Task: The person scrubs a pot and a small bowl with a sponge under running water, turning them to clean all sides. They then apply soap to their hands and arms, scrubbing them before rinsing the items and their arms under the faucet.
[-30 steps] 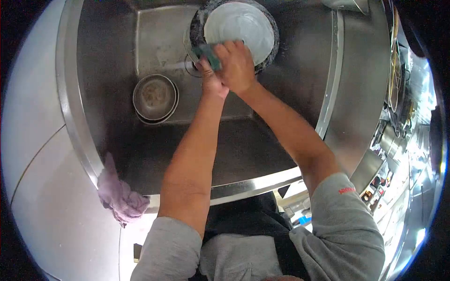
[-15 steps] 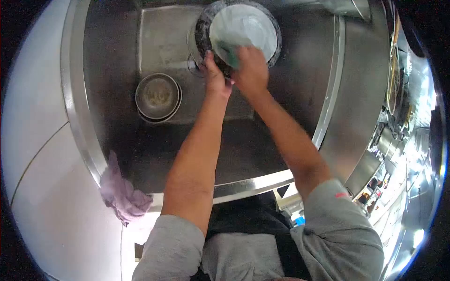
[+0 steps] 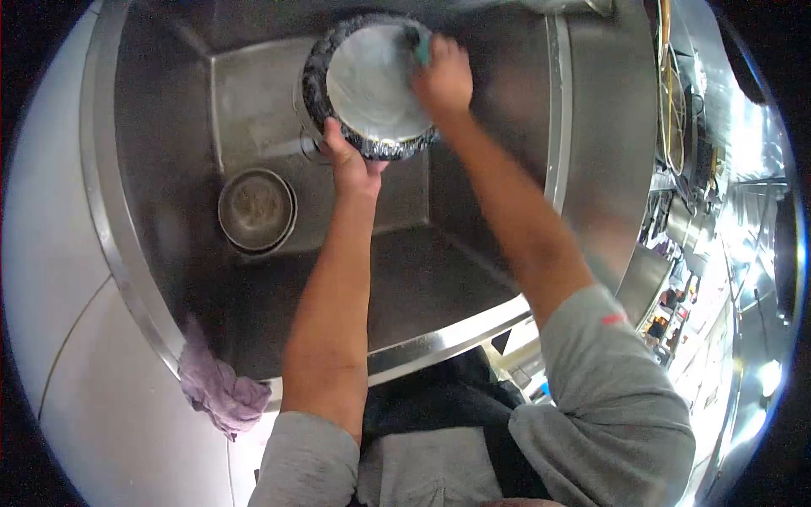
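My left hand (image 3: 353,165) grips the lower edge of a round pan (image 3: 376,89), its thumb on the dark, foam-streaked rim. The pan's pale, flat middle faces up at me and looks wet and soapy. In my right hand (image 3: 448,84) is a green scouring pad (image 3: 423,49), pressed against the upper right part of the pan and partly hidden by my fingers. That hand is slightly blurred. Behind the pan, part of a shiny metal vessel (image 3: 311,148) shows on the sink floor.
The work is over a deep steel sink (image 3: 253,110). Small round metal pans (image 3: 255,209), stacked, sit at its left. A purple cloth (image 3: 221,389) hangs over the front left rim. Utensils (image 3: 672,118) hang beyond the right side.
My right hand and the scouring pad have moved from the pan's lower part up to its upper right. The pan now tilts differently, and the whole view has shifted.
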Action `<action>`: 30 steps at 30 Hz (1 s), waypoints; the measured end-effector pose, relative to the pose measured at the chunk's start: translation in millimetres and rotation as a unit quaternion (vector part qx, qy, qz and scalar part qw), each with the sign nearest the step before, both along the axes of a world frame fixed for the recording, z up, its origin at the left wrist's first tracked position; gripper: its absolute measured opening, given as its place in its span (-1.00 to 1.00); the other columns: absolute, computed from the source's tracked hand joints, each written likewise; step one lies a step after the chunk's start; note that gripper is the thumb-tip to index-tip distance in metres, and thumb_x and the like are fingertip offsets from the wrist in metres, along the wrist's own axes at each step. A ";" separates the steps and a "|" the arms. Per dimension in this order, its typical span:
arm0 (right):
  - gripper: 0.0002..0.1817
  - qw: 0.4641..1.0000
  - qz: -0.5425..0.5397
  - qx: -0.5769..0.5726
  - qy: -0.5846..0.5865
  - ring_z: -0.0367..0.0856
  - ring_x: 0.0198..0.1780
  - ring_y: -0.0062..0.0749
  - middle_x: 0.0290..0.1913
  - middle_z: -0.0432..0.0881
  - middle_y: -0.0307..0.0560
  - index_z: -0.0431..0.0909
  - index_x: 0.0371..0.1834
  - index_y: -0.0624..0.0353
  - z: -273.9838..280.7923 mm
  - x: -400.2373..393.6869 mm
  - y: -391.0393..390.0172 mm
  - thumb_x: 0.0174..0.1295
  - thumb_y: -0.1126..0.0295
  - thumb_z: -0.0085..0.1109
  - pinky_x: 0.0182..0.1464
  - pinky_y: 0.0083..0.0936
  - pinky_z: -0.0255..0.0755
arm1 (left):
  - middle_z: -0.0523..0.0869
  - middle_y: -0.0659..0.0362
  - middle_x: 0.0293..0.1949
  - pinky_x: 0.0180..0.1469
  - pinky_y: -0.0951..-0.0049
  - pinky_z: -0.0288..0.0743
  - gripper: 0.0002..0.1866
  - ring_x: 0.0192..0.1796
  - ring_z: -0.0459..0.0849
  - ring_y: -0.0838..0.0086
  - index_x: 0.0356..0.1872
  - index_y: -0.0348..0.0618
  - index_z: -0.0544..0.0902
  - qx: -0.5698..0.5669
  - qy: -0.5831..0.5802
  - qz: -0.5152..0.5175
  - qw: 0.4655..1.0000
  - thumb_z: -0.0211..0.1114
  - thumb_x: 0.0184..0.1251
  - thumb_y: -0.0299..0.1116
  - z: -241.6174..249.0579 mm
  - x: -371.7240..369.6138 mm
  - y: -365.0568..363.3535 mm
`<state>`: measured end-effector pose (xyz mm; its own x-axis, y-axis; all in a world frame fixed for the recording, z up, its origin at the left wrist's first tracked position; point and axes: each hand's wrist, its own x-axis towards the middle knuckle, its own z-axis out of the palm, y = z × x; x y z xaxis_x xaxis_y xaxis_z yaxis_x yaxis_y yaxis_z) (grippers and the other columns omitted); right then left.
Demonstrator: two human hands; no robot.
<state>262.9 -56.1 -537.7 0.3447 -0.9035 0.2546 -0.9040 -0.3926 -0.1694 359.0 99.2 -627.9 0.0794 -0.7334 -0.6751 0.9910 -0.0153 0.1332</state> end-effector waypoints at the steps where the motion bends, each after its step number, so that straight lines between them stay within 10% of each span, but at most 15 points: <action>1: -0.58 1.000 0.004 -0.008 -0.001 0.59 0.12 0.21 0.05 0.64 0.14 0.55 0.08 0.17 1.9 -2.5 9.2 0.09 0.41 0.27 0.18 0.02 0.52 | 0.28 0.11 0.57 0.30 -0.45 0.47 0.02 0.51 0.42 -0.02 0.62 0.26 0.03 -0.007 0.012 0.009 1.000 0.28 0.30 0.44 1.9 -0.1 -0.9; 18: -0.47 0.997 0.042 0.039 -0.043 0.59 0.23 0.14 0.15 0.66 0.17 0.61 0.16 0.16 3.5 -9.8 24.9 0.01 0.52 0.27 0.30 -0.02 0.49 | 0.20 0.06 0.63 0.47 -0.47 0.19 0.05 0.61 0.27 0.02 0.68 0.24 -0.02 -0.016 -0.036 0.007 0.999 0.20 0.32 0.45 3.2 2.5 1.5; 23: -0.52 0.990 -0.025 0.140 -0.012 0.60 0.21 0.11 0.19 0.66 0.15 0.63 0.04 0.13 7.3 63.6 -30.6 -0.04 0.44 0.39 0.27 -0.05 0.51 | 0.51 0.16 0.45 0.34 -0.26 0.52 -0.04 0.42 0.55 0.13 0.56 0.10 0.33 0.053 -0.029 -0.005 0.998 0.05 0.35 0.58 15.6 -3.3 1.5; 26: -0.50 0.987 0.151 0.051 0.035 0.64 0.07 0.15 0.02 0.68 0.09 0.63 -0.01 0.14 0.2 68.9 37.2 -0.14 0.43 0.44 0.14 -0.04 0.56 | 0.50 0.16 0.47 0.36 -0.27 0.49 -0.03 0.45 0.53 0.12 0.56 0.11 0.33 0.055 -0.056 -0.027 0.997 0.00 0.35 0.60 14.9 -1.0 1.0; 30: -0.48 0.998 0.054 0.000 -0.016 0.63 0.05 0.13 -0.02 0.67 0.05 0.63 0.02 0.16 -2.6 6.8 20.9 -0.14 0.44 0.42 0.13 -0.04 0.55 | 0.42 0.13 0.54 0.44 -0.32 0.36 -0.01 0.52 0.43 0.04 0.57 0.08 0.32 0.034 -0.037 -0.006 0.999 0.00 0.35 0.60 18.7 0.5 -4.1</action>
